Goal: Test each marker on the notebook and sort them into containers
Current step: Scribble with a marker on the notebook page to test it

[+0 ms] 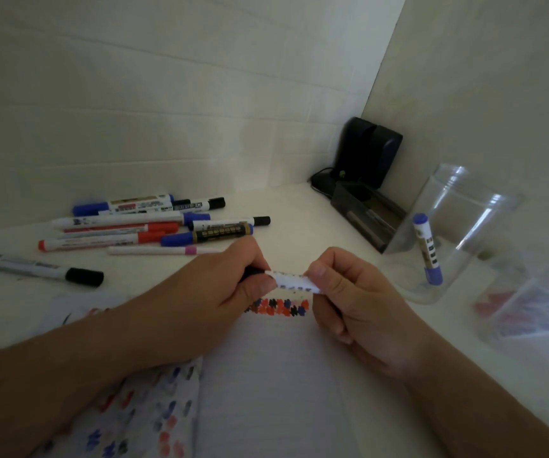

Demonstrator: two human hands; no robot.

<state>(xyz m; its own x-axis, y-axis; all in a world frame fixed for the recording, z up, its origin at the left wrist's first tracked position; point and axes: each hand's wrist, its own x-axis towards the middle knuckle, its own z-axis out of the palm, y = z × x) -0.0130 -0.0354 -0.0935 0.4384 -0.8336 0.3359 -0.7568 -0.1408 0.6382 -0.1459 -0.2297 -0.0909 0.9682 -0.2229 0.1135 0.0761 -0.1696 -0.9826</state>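
- The left hand (pixel 233 279) and the right hand (pixel 342 292) meet above the notebook (pixel 266 375), both closed around one white marker (pixel 294 281) held level between them.
- The left fingers (pixel 259 285) pinch its dark end, where a black cap shows at the knuckles; the right fingers (pixel 324 276) wrap the other end, hiding it. Whether the cap is on or off cannot be told.
- Just beneath the marker, a row of red, blue and black test marks (pixel 279 308) crosses the white page.
- A second sheet covered in coloured marks (pixel 140 421) lies under the left forearm, partly hidden by it.
- A pile of markers (pixel 154 226) with blue, red, black and pink caps lies on the white surface (pixel 293 206) at the far left, near the tiled wall.
- One black-capped marker (pixel 38 267) lies apart, at the left edge.
- To the right stands a clear jar (pixel 458 233) with one blue-capped marker (pixel 426 249) leaning inside.
- Nearer the right edge is a second clear container (pixel 527 309), blurred, with reddish things inside.
- A dark tray (pixel 362 216) and a black device (pixel 369 153) sit in the corner behind the jar.
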